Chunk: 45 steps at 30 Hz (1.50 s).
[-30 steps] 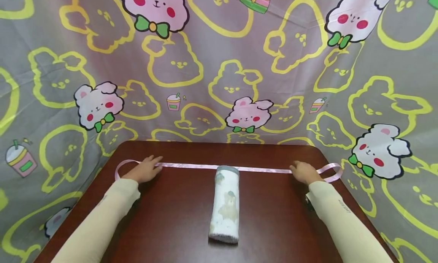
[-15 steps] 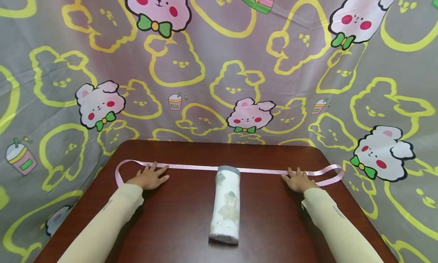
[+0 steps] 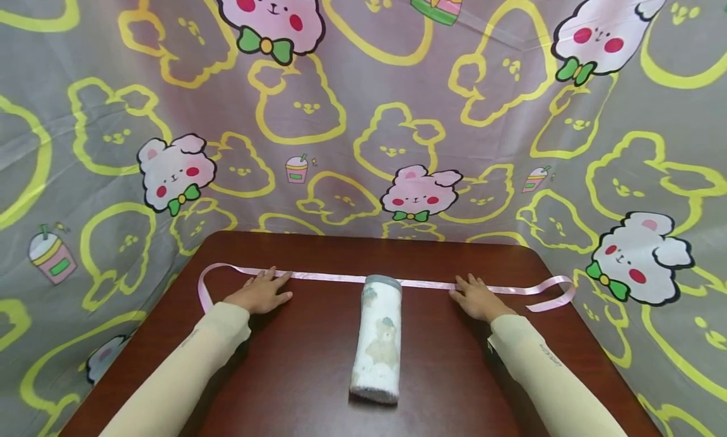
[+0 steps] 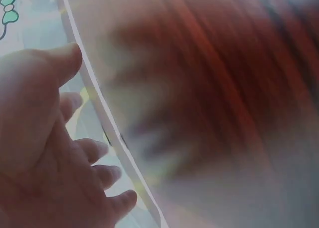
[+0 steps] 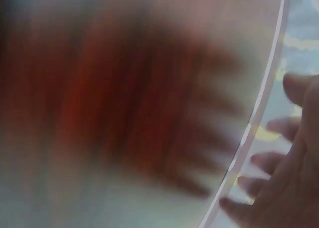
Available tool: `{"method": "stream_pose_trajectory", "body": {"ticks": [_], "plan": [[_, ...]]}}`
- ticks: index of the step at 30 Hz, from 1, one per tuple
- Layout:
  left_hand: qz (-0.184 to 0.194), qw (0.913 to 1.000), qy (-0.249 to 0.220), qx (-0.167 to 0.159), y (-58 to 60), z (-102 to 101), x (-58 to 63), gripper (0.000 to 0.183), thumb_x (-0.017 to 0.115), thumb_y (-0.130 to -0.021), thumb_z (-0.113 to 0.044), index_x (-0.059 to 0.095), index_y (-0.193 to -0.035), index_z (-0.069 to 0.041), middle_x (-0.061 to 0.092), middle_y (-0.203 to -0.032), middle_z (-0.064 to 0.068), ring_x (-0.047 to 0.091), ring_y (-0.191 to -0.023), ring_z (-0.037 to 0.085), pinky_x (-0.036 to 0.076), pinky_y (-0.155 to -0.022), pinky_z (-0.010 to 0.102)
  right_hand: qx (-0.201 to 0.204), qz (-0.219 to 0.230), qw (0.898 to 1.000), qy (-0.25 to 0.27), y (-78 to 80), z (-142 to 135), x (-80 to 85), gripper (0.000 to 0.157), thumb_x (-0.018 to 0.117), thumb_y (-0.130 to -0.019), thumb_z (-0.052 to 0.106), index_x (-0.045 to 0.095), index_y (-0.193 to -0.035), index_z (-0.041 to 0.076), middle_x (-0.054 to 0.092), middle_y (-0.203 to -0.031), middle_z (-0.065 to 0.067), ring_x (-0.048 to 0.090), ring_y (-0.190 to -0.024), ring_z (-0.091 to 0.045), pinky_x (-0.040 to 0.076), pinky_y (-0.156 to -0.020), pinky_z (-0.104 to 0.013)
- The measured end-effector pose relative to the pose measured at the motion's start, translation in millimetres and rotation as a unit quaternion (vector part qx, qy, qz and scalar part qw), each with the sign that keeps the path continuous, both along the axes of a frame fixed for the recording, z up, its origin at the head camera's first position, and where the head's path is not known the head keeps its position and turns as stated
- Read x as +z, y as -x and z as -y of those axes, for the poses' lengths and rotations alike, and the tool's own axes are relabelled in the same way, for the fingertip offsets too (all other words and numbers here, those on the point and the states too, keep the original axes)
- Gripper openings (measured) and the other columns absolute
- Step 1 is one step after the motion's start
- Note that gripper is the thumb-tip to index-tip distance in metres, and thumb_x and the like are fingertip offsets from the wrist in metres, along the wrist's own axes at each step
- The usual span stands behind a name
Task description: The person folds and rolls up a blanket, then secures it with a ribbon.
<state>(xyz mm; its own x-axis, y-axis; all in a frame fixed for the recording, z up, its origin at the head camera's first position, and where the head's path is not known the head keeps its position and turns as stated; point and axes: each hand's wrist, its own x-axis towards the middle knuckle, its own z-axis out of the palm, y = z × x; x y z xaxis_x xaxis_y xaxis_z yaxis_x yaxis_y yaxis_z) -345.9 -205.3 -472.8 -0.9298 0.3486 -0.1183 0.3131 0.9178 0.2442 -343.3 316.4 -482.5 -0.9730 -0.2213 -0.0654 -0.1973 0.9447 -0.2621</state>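
Observation:
A long pink ribbon [image 3: 329,276] lies across the far part of the brown table, curving back in a loose bend at each end. Over its middle lies the far end of a rolled towel [image 3: 377,342], white with a bear print and a grey edge; the ribbon is hidden there. My left hand [image 3: 260,294] rests spread with its fingertips on the ribbon, left of the towel. On the other side, my right hand [image 3: 478,299] touches the ribbon with spread fingers. Both wrist views show the left hand [image 4: 45,123] and right hand [image 5: 289,163] with straight fingers near the ribbon.
The table [image 3: 295,361] has rounded far corners. A patterned curtain [image 3: 352,77] with rabbits and yellow outlines hangs close around its back and sides. Much of each wrist view is blurred by reflections on the tabletop.
Both hands have slid inward along the ribbon toward the towel, and their fingers have spread. The ribbon's right end lies farther from the right hand. The towel has stayed in place.

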Motion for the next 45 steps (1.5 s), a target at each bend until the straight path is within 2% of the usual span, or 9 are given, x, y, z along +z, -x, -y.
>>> {"method": "stream_pose_trajectory", "body": {"ticks": [5, 7, 11, 16, 19, 24, 30, 37, 45], "plan": [[-0.002, 0.9997, 0.01, -0.022, 5.9, -23, -7.1, 0.061, 0.047, -0.101, -0.044, 0.03, -0.154, -0.018, 0.018, -0.153, 0.032, 0.014, -0.138, 0.054, 0.016, -0.106, 0.067, 0.092, -0.005, 0.996, 0.021, -3.9, 27, -6.5, 0.059, 0.042, -0.104, 0.039, 0.035, -0.149, 0.002, 0.022, -0.152, -0.033, 0.017, -0.137, -0.054, 0.018, -0.108, -0.062], [0.007, 0.9996, 0.01, -0.025, 7.4, -35, -7.7, 0.061, 0.045, -0.101, -0.046, 0.029, -0.154, -0.02, 0.017, -0.154, 0.032, 0.013, -0.138, 0.055, 0.014, -0.106, 0.067, 0.106, -0.002, 0.994, 0.013, -4.4, 35, -8.3, 0.059, 0.041, -0.104, 0.04, 0.035, -0.149, 0.002, 0.022, -0.152, -0.032, 0.017, -0.138, -0.053, 0.018, -0.108, -0.062], [0.037, 0.9993, 0.002, 0.002, 8.4, -49, -8.2, 0.061, 0.041, -0.101, -0.049, 0.028, -0.154, -0.021, 0.013, -0.152, 0.037, 0.01, -0.136, 0.059, 0.01, -0.106, 0.068, 0.085, 0.013, 0.996, -0.01, -6.1, 42, -9.0, 0.06, 0.039, -0.104, 0.041, 0.034, -0.149, 0.002, 0.022, -0.152, -0.031, 0.017, -0.137, -0.053, 0.019, -0.108, -0.061], [0.069, 0.9964, 0.041, 0.029, 5.2, -46, -10.9, 0.064, 0.033, -0.102, -0.054, 0.02, -0.156, -0.023, 0.005, -0.153, 0.036, 0.005, -0.138, 0.056, 0.007, -0.105, 0.07, 0.09, 0.047, 0.994, -0.029, -10.0, 39, -4.7, 0.062, 0.038, -0.105, 0.042, 0.031, -0.15, 0.001, 0.018, -0.153, -0.032, 0.014, -0.138, -0.054, 0.018, -0.107, -0.064], [0.079, 0.9952, 0.052, 0.027, 4.8, -42, -9.1, 0.067, 0.028, -0.1, -0.06, 0.017, -0.157, -0.025, 0.002, -0.155, 0.034, 0.002, -0.139, 0.054, 0.004, -0.104, 0.071, 0.089, 0.061, 0.993, -0.039, -11.6, 34, -0.1, 0.063, 0.036, -0.105, 0.044, 0.028, -0.151, 0.002, 0.015, -0.154, -0.032, 0.011, -0.138, -0.054, 0.017, -0.106, -0.067], [0.085, 0.9943, 0.06, 0.022, 5.0, -37, -1.3, 0.074, 0.028, -0.097, -0.067, 0.016, -0.157, -0.026, 0.001, -0.155, 0.033, 0.002, -0.14, 0.054, 0.004, -0.104, 0.071, 0.053, 0.09, 0.994, -0.041, -13.0, 29, 8.0, 0.066, 0.034, -0.104, 0.048, 0.024, -0.154, 0.007, 0.008, -0.156, -0.029, 0.006, -0.14, -0.052, 0.012, -0.104, -0.07], [0.083, 0.9935, 0.076, 0.017, 6.6, -36, 4.1, 0.078, 0.031, -0.094, -0.07, 0.017, -0.157, -0.025, 0.002, -0.155, 0.033, 0.004, -0.139, 0.054, 0.006, -0.104, 0.072, 0.053, 0.1, 0.993, -0.042, -11.2, 27, 12.4, 0.07, 0.031, -0.102, 0.054, 0.023, -0.154, 0.008, 0.008, -0.156, -0.03, 0.005, -0.14, -0.052, 0.012, -0.103, -0.072], [0.088, 0.9932, 0.077, 0.001, 4.1, -34, 1.6, 0.08, 0.033, -0.093, -0.072, 0.018, -0.156, -0.026, 0.003, -0.155, 0.033, 0.003, -0.14, 0.053, 0.007, -0.102, 0.073, 0.058, 0.109, 0.992, -0.035, -16.9, 25, 10.5, 0.069, 0.034, -0.103, 0.051, 0.026, -0.153, 0.005, 0.012, -0.154, -0.034, 0.008, -0.138, -0.055, 0.014, -0.1, -0.074], [0.093, 0.9934, 0.067, -0.008, -7.2, -34, -3.7, 0.082, 0.034, -0.092, -0.072, 0.02, -0.156, -0.024, 0.005, -0.154, 0.035, 0.003, -0.139, 0.054, 0.006, -0.102, 0.074, 0.061, 0.115, 0.991, -0.033, -26.9, 22, 10.0, 0.07, 0.036, -0.102, 0.053, 0.025, -0.153, 0.007, 0.01, -0.154, -0.033, 0.007, -0.139, -0.054, 0.012, -0.1, -0.075]]}}
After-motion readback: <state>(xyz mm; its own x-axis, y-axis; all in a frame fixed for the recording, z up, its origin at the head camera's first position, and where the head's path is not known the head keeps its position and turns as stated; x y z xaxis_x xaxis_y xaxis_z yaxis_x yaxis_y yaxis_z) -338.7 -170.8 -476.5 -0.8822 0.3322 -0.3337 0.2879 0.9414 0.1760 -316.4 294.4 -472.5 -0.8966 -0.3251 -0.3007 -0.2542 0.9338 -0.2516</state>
